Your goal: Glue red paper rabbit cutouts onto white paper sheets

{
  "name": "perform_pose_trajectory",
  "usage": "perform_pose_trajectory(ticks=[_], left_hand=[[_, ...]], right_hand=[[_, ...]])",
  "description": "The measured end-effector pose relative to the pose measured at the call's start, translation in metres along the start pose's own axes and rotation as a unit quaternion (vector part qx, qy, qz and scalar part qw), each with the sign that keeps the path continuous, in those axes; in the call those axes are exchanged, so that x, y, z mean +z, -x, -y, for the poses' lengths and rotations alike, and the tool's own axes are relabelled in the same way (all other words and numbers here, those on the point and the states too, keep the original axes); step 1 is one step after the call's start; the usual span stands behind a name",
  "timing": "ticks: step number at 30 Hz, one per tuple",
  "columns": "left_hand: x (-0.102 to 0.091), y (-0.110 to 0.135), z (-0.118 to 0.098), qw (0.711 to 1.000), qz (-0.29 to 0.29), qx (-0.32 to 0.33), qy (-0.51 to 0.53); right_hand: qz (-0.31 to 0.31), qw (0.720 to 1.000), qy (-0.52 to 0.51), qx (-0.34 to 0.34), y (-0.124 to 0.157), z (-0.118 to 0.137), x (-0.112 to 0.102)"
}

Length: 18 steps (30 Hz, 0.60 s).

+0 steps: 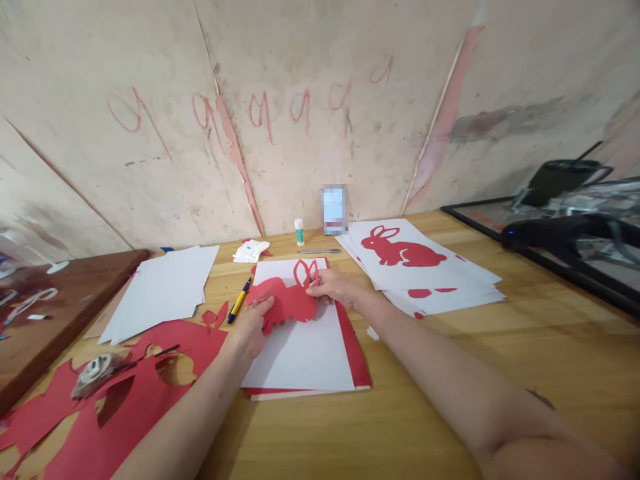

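Note:
Between my two hands is a red paper rabbit cutout (285, 300), tilted up over a white sheet (305, 360). My left hand (253, 327) grips its body end at the left, thumb on top. At the head end, my right hand (333, 287) pinches the paper just below the looped ears. Red paper (356, 350) shows from under the white sheet along its right and lower edges. A blue and yellow pen (239, 300) lies just left of the sheet. Beyond the sheet, a silver pen-like stick (319, 251) rests on the table.
Another red rabbit (413, 255) lies on white sheets (463, 287) at the right. Red paper scraps (135, 413) with a clear-wrapped item (95, 373) spread at the left, below more white sheets (160, 287). A glue stick (299, 232) and a phone (334, 208) stand by the wall.

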<state>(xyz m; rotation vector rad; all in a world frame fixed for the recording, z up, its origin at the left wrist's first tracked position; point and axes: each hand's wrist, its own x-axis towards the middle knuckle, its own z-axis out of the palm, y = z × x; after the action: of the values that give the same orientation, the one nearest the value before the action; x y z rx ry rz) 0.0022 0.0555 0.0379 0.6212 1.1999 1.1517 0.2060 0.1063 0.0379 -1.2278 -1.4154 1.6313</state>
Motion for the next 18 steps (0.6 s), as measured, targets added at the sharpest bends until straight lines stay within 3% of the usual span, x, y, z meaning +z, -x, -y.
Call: perform_pose_trajectory(ticks=[4,7,9,10,12,13,14,17,18], left_hand=[[-0.006,0.004,-0.004,0.994,0.062,-0.024,-0.087],[-0.02,0.01,-0.017,0.956,0.098,-0.063,-0.27],[-0.03,0.014,-0.024,0.889,0.099,-0.053,-0.444],[-0.034,0.016,-0.027,0.842,0.079,-0.015,-0.534],[-0.038,0.021,-0.027,0.736,0.027,0.096,-0.67],[-0.038,0.022,-0.025,0.694,0.009,0.157,-0.703],[-0.037,0.023,-0.021,0.671,0.013,0.214,-0.71],[-0.03,0.021,-0.001,0.604,0.125,0.391,-0.683],[-0.028,0.019,0.006,0.582,0.153,0.412,-0.685]], right_hand=[[-0.039,0.992,0.116,-0.003,0.001,0.0,-0.002],[-0.046,0.977,0.21,0.002,0.003,0.003,-0.008],[-0.04,0.968,0.248,0.01,0.003,0.004,-0.011],[-0.035,0.966,0.257,0.012,0.003,0.004,-0.012],[-0.026,0.965,0.261,0.014,0.001,0.001,-0.013],[-0.025,0.966,0.258,0.014,0.0,-0.001,-0.013],[-0.024,0.967,0.253,0.013,-0.001,-0.004,-0.014],[-0.025,0.971,0.237,-0.002,-0.004,-0.011,-0.015],[-0.033,0.97,0.239,-0.015,-0.005,-0.012,-0.015]])
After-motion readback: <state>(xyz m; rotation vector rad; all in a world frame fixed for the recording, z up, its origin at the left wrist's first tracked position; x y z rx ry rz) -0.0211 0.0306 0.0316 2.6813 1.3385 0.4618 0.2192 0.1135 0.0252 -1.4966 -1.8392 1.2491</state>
